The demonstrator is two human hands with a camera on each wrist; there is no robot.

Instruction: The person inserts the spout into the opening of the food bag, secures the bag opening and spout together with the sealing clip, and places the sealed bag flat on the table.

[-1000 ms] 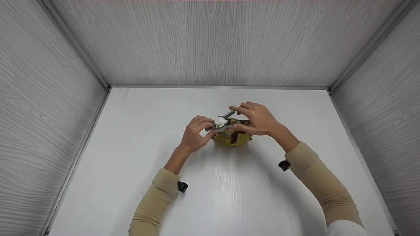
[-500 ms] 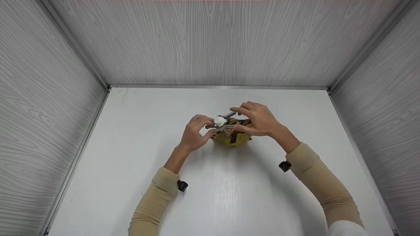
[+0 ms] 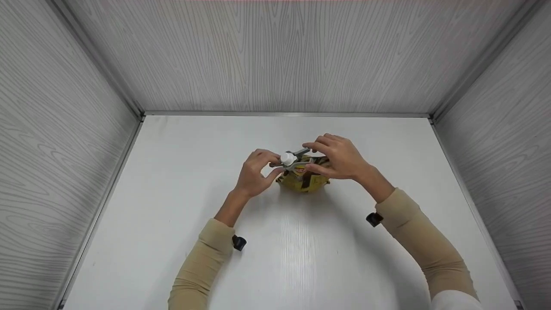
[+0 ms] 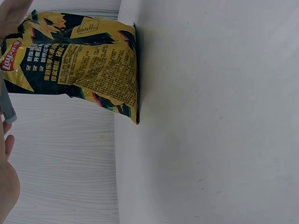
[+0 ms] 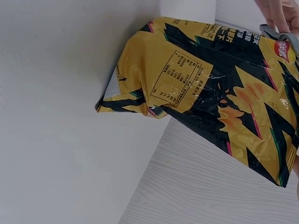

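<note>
Yellow bag [image 3: 304,184]: fine print [image 4: 96,69] only in wrist views.

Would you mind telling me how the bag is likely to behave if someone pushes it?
The bag will probably crumple where pushed, since its film shows creases and folds. Its glossy surface suggests it could be slippery. Being tall and upright, it might tip if pushed high up.

Your bag [image 5: 182,79] is yellow with jagged black; the clip [image 3: 301,164] grey, its cap [image 3: 288,159] white; your sleeves [image 3: 426,241] tan; the walls [image 3: 275,56] grey wood-grain.
</note>
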